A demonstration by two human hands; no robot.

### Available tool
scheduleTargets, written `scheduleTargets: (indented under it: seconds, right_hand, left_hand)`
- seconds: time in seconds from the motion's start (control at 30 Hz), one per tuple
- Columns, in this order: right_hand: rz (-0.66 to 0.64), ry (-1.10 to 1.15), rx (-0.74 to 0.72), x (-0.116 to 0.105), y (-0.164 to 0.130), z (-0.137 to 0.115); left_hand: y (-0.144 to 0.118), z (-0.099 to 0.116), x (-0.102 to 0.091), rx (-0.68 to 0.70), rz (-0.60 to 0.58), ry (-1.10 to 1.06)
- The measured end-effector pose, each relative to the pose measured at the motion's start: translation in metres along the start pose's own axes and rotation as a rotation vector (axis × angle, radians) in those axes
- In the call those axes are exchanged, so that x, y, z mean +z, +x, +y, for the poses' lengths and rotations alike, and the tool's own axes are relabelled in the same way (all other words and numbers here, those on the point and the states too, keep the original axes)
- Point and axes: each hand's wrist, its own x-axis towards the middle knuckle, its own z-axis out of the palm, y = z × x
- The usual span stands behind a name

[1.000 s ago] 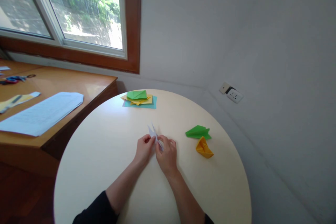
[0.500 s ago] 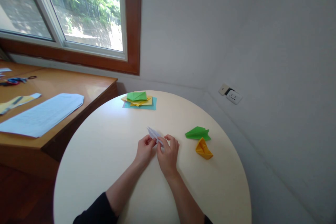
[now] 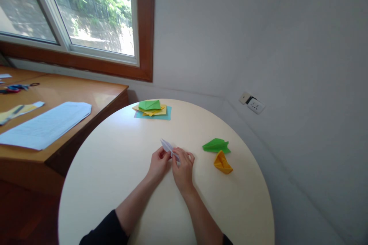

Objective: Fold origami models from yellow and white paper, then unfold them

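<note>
Between my two hands is a small piece of folded white paper [image 3: 166, 146], its pointed end sticking out toward the far left. My left hand [image 3: 159, 163] pinches its near left side between thumb and fingers. On the right side, my right hand [image 3: 183, 166] grips the same paper, thumb beneath and fingers bent over it. Fingers hide the near end of the paper. To the right of my hands lie a green folded paper plane [image 3: 216, 146] and an orange folded paper boat [image 3: 222, 163], close together.
The round white table [image 3: 115, 183] holds a stack of green, yellow and blue paper [image 3: 152, 108] at its far edge. On the wooden desk [image 3: 86, 88] at left lie white sheets [image 3: 48, 126] and scissors [image 3: 18, 88]. A wall socket [image 3: 255, 105] is at right.
The fingers of my right hand have curled slightly lower and closer over the folded white paper. My left hand stays nearly still.
</note>
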Motion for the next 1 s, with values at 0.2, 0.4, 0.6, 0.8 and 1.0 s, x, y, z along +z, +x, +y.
scheduleTargets:
  seconds: [0.2,0.4,0.6,0.8,1.0]
  right_hand:
    - [0.038,0.051,0.077,-0.001,0.001,-0.001]
    - [0.067,0.164,0.200,0.001,0.002,0.001]
    - [0.080,0.374,0.337,0.002,0.004,0.005]
    - [0.060,0.543,0.405,0.001,0.005,0.006]
    - [0.047,0.564,0.483,0.002,0.005,0.009]
  left_hand:
    - [0.001,-0.003,0.000,0.021,-0.003,-0.005]
    - [0.002,-0.004,-0.003,0.053,-0.003,0.060]
    - [0.001,-0.002,-0.004,0.072,-0.004,0.110]
    - [0.000,0.003,-0.001,0.075,-0.015,0.132]
    - [-0.002,0.006,0.001,0.043,-0.020,0.065]
